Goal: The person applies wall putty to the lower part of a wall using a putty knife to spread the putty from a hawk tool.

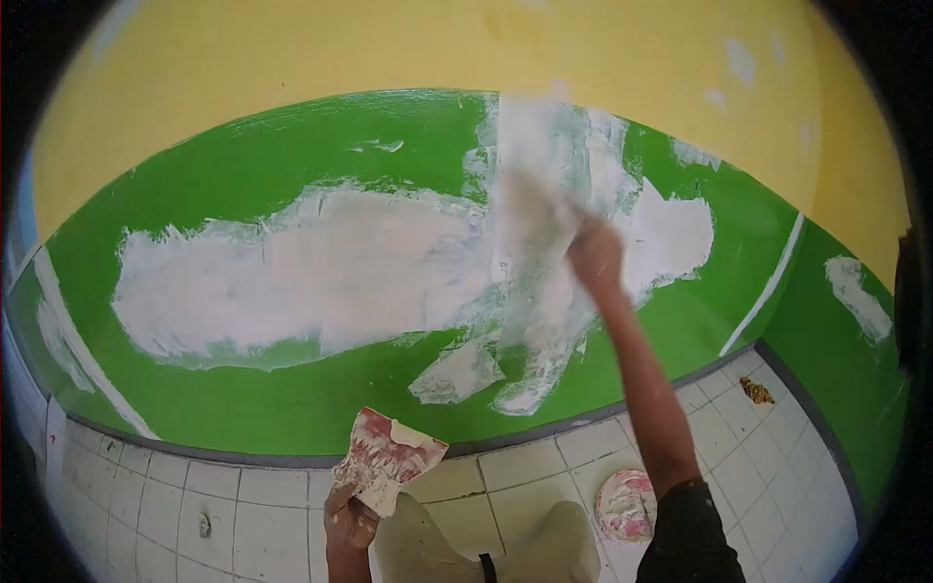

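My right hand (595, 255) is closed around the handle of a scraper (533, 209), whose blade is smeared by motion against the white filler on the green wall (292, 413). Low at the centre, my left hand (350, 517) grips a red sheet (387, 457) coated with white paste. Broad white patches (321, 267) spread across the green wall, with a vertical band of filler around the scraper. The blade's exact edge is too blurred to make out.
On the tiled floor (224, 481), a round red and white container (627, 505) stands right of my knees. A small crumpled item (756, 391) lies near the right corner, a small grey lump (204, 525) at the left. Yellow wall (321, 58) rises above the green.
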A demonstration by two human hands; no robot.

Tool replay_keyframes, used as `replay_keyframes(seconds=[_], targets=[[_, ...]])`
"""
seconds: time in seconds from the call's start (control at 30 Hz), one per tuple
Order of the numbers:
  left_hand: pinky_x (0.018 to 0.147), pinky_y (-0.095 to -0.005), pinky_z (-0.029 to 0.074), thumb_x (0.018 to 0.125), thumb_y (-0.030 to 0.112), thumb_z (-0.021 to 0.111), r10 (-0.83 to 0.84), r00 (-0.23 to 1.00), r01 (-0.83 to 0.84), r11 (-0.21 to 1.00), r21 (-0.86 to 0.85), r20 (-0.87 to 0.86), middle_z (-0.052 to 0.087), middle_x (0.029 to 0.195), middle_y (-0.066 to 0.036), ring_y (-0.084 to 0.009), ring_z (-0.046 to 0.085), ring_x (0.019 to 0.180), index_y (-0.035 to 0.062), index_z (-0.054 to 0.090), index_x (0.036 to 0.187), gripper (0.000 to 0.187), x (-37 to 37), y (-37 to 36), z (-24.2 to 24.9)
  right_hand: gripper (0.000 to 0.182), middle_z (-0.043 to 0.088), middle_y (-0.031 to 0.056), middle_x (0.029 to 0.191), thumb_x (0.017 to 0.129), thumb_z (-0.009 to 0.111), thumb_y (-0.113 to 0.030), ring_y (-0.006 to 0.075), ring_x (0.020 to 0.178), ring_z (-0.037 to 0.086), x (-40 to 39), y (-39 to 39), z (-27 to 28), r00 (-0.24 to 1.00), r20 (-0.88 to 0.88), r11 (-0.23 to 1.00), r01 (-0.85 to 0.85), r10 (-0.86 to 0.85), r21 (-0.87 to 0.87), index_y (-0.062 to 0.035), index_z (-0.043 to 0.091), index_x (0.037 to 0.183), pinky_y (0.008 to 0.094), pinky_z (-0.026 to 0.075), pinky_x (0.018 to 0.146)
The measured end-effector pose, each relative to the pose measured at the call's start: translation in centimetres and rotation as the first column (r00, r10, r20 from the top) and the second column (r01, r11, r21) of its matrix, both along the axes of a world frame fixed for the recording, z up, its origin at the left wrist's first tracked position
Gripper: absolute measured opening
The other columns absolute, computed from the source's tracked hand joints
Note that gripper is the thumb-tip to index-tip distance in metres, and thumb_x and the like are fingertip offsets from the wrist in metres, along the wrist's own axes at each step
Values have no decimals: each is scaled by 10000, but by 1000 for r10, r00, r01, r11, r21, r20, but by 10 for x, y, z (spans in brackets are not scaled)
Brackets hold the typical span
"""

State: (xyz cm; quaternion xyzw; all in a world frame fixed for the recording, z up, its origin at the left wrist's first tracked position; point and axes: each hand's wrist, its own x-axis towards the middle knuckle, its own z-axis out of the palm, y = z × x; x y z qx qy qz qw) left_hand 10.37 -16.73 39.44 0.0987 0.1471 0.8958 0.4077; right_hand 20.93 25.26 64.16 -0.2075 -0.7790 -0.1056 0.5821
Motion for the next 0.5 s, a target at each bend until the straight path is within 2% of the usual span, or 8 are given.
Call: replay_keyframes(seconds=[0.03,0.1,0.17,0.23,0.3,0.37,0.4,0.5], targets=[[955,-479,508,851,58,520,7,1000,-7,1000,-3,4,540,1269,-210,-350,572,1143,-57,408,1323,499,1,-2,-3,461,657,204,871,741,548,-29,366,834,622,5,14,38,989,-2,985,150,-151,-82,-139,643,1178,443,495,725],[944,-471,517,857,65,514,70,997,-68,991,-115,15,542,1269,-208,-341,571,1149,-56,405,1328,499,3,-3,-5,532,660,183,890,695,551,-15,357,834,623,1,32,96,988,-86,992,123,-126,-41,-160,636,1200,426,502,722],[955,-462,514,854,81,516,73,997,-74,992,-100,-19,531,1275,-228,-345,570,1150,-76,390,1330,517,7,-1,0,548,662,169,908,676,556,-13,355,836,622,-19,40,108,992,-104,997,78,-75,24,-161,637,1198,420,502,728],[966,-453,510,850,97,519,70,996,-75,994,-86,-52,521,1281,-248,-349,568,1151,-95,374,1331,537,6,6,2,566,666,151,976,654,556,-11,355,870,625,-57,29,100,1000,-5,998,28,-28,54,-169,642,1190,413,503,755],[965,-455,509,862,111,530,32,998,-35,997,-71,-45,527,1275,-246,-351,569,1150,-103,379,1324,531,5,9,-1,404,659,143,1072,795,570,-100,318,1032,604,-74,-5,68,995,97,959,-65,39,275,-120,620,1196,425,482,878],[974,-453,499,864,110,529,16,999,-19,998,-57,-42,513,1298,-239,-343,563,1162,-89,364,1344,545,9,16,2,387,604,158,1205,859,586,-252,343,1093,571,-82,-10,13,961,236,952,-202,146,232,-98,603,1214,424,442,958],[982,-451,489,866,110,528,-8,999,6,999,-41,-43,499,1321,-232,-335,557,1173,-74,349,1363,559,10,18,5,463,579,165,1251,853,603,-366,364,1149,536,-74,-33,-8,934,348,968,-159,85,192,-92,595,1225,440,400,1015],[999,-451,474,871,112,529,-73,994,69,997,-43,-86,505,1317,-226,-330,554,1179,-75,350,1363,556,12,21,12,503,572,135,1284,795,646,-225,340,1236,485,-48,-34,-84,834,550,942,-158,-34,297,-135,567,1284,425,337,1088]])
